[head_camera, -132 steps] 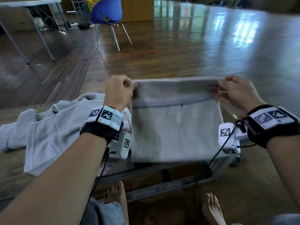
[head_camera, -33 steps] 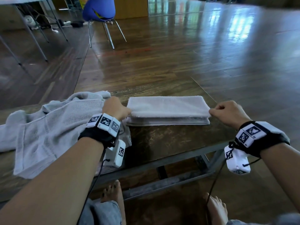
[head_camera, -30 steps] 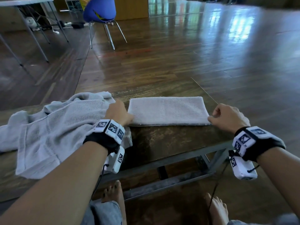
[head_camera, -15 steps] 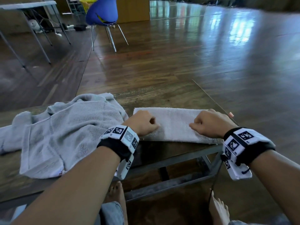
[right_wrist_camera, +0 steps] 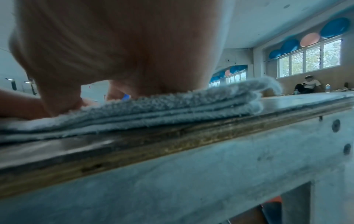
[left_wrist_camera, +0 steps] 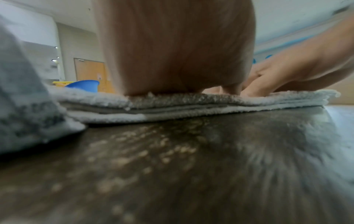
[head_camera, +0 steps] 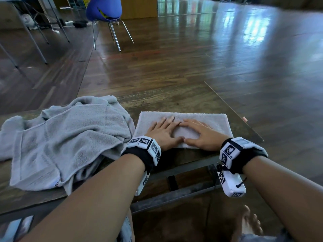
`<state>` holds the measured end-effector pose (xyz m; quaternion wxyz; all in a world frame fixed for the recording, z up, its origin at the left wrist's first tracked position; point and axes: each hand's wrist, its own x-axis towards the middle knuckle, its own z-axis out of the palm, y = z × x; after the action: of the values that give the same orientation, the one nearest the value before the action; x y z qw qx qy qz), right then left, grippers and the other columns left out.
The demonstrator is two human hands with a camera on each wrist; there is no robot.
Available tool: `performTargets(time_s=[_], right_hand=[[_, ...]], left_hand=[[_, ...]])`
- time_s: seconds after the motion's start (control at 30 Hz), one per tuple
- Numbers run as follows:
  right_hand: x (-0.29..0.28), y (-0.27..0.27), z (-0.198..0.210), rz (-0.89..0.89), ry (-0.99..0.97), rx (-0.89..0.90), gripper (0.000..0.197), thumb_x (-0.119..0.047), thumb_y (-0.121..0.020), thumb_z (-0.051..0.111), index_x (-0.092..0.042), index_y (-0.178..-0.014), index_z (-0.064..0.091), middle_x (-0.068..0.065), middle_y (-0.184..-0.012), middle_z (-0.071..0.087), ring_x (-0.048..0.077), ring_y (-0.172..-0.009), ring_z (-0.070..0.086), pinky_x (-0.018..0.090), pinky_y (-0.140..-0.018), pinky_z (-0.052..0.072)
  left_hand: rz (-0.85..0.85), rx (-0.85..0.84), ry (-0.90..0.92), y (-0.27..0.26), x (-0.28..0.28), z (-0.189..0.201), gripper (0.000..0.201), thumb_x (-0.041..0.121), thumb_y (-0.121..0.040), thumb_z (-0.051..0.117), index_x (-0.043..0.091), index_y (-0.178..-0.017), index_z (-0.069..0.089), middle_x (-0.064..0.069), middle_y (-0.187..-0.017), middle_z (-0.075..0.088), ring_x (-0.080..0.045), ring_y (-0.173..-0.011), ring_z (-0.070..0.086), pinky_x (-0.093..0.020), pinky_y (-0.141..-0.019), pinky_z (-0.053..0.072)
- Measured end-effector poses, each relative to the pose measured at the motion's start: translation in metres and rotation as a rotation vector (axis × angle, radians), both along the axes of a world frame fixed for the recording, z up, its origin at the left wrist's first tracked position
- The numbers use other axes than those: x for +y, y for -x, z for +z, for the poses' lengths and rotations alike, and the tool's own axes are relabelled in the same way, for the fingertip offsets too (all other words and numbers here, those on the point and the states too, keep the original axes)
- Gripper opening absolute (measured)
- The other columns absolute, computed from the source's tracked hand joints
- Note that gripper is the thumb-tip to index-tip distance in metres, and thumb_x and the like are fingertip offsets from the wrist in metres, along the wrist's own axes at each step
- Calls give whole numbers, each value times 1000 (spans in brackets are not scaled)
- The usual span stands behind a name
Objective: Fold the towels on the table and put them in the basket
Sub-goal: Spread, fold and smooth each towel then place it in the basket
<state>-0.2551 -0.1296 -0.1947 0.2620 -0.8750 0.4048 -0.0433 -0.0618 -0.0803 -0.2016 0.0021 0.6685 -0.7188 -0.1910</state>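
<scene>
A folded pale grey towel (head_camera: 218,122) lies flat near the front edge of the wooden table (head_camera: 174,102), a stack of several layers (left_wrist_camera: 191,109) (right_wrist_camera: 172,112). My left hand (head_camera: 162,131) and right hand (head_camera: 201,132) both press down on it, palms flat, fingers straight, fingertips and thumbs nearly meeting. The left wrist view shows my left palm (left_wrist_camera: 176,60) on the towel and the right hand's fingers (left_wrist_camera: 268,81) beside it. My right palm (right_wrist_camera: 124,53) rests on the stack. A rumpled unfolded grey towel (head_camera: 61,137) lies left of it. No basket is in view.
The table's metal frame (head_camera: 174,196) runs beneath the front edge, with my bare feet (head_camera: 251,222) below. A blue chair (head_camera: 104,9) and another table's legs (head_camera: 29,35) stand far back on the wooden floor. A person (right_wrist_camera: 310,86) sits far off by the windows.
The towel, held up hanging earlier, was folded down onto the table. Both hands moved in from its ends to the middle and went from fists to flat, pressing palms.
</scene>
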Motion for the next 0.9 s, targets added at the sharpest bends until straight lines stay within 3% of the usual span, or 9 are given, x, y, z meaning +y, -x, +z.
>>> performTargets(time_s=[0.2,0.33,0.47,0.6,0.7,0.9], right_hand=[[-5,10,-3,-78,-5,146,86,-70,-86,54,-44,-157,12,-12,-168,-2,12,-154,-8,46,-124,-1],[-8,16,-2,-108,-4,217,101,-85,-77,46,-43,-157,1,-14,-166,-13,13,-153,-15,46,-123,-6],[-9,23,1,-137,-31,274,130,-105,-51,30,-40,-157,-9,-13,-165,-20,13,-152,-19,45,-121,-9],[-10,27,-1,-162,-28,280,141,-109,-39,25,-39,-157,-11,-12,-165,-22,12,-151,-20,46,-122,-8],[-14,31,-3,-172,-32,289,143,-110,-39,26,-38,-156,-14,-12,-164,-24,12,-151,-20,46,-122,-8],[-15,44,-9,-263,-32,297,142,-111,-41,27,-38,-156,-15,-14,-163,-25,11,-151,-21,50,-123,-6]], left_hand=[[18,-26,-52,-13,-3,-1,87,83,-83,30,47,-154,-4,17,-163,-16,-8,-150,-19,-44,-120,-12],[70,-20,-67,-23,-3,-2,107,99,-64,28,50,-151,-9,20,-162,-18,-8,-149,-21,-43,-118,-14],[115,-9,-90,-30,-2,-1,122,106,-49,29,51,-150,-11,19,-162,-21,-8,-148,-24,-42,-117,-16],[178,-29,-103,-36,0,1,133,109,-39,31,51,-150,-13,20,-161,-22,-9,-148,-25,-50,-116,-17],[213,-76,-90,-47,3,1,138,110,-35,29,49,-150,-15,19,-161,-22,-10,-148,-24,-57,-112,-22],[271,-110,-63,-63,15,-2,139,111,-31,25,50,-149,-17,21,-161,-21,-21,-151,-16,-57,-106,-29]])
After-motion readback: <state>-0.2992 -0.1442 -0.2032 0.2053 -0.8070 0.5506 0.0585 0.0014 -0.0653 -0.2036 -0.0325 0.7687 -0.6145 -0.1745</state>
